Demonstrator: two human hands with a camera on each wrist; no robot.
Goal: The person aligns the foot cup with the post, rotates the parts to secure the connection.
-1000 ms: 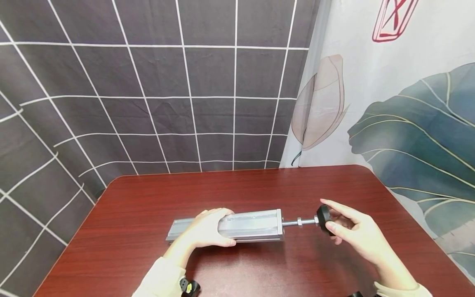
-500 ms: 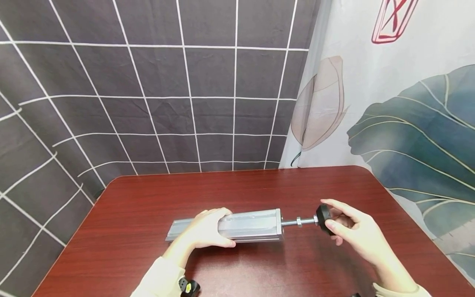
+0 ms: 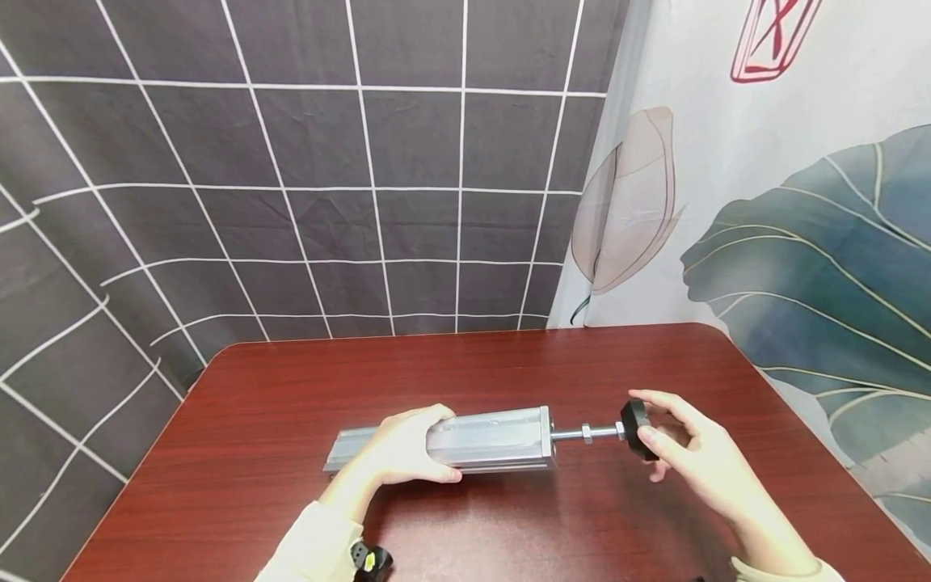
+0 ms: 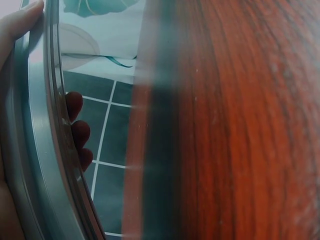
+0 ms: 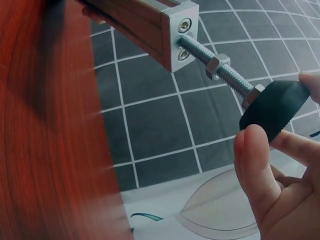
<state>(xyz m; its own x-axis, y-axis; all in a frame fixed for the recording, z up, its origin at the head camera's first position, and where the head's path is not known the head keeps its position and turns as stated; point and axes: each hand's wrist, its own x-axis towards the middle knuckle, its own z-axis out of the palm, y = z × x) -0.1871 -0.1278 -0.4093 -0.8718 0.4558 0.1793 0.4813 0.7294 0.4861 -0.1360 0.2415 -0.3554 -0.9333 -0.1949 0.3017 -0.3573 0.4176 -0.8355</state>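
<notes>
My left hand (image 3: pixel 407 446) grips a long silver aluminium profile (image 3: pixel 494 436) from above, thumb on the near side. In the left wrist view its fingertips (image 4: pixel 81 134) show past the profile's far edge. From the square end plate (image 5: pixel 175 59) a threaded rod (image 5: pixel 233 78) sticks out to the right, carrying a hex nut (image 5: pixel 218 66) partway along. At the rod's tip sits a black levelling foot (image 3: pixel 634 430) with a ribbed rim, a second nut against it. My right hand (image 3: pixel 704 457) pinches this foot by its rim between thumb and fingers.
The profile is held close over a reddish-brown wooden table (image 3: pixel 291 388). Behind stands a dark grey curtain (image 3: pixel 313 145) with white grid lines. A white leaf-patterned curtain (image 3: pixel 698 242) hangs at the right.
The fingers of my right hand have shifted slightly around the levelling foot, and the foot looks a little turned. My left hand keeps its grip, with the profile almost unmoved.
</notes>
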